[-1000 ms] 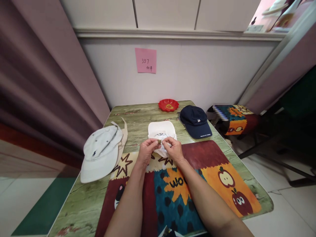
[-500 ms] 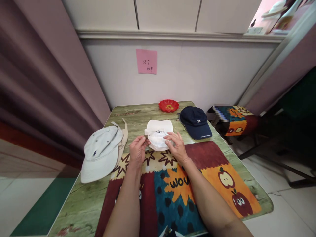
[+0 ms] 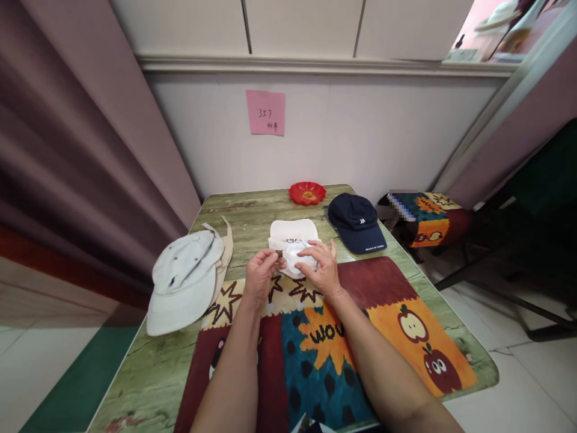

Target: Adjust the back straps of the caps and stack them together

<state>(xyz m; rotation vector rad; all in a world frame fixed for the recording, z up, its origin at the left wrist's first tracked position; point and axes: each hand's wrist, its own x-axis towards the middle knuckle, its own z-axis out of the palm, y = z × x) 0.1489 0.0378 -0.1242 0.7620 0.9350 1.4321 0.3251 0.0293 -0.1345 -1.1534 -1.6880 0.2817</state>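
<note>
A white cap (image 3: pixel 294 230) with dark lettering lies on the table between my hands, its brim toward the wall. My left hand (image 3: pixel 264 270) is closed at the cap's left side, pinching a small dark piece that looks like part of its strap. My right hand (image 3: pixel 321 267) is at the cap's right side, thumb and fingers apart, touching the white fabric. A pale cap (image 3: pixel 184 279) with a small dark logo lies at the left, on a beige item with straps (image 3: pixel 228 240). A navy cap (image 3: pixel 356 222) sits at the right.
A red scalloped dish (image 3: pixel 307 193) stands at the table's back edge. A colourful mat (image 3: pixel 315 361) covers the near part of the wooden table (image 3: pixel 225 207). On the wall is a pink note (image 3: pixel 265 113). A stool with a patterned cover (image 3: pixel 433 219) stands beyond the right edge.
My left hand has moved slightly right, and the dark piece now shows between its fingers. The white cap has shifted a little right, and its near part looks more folded in.
</note>
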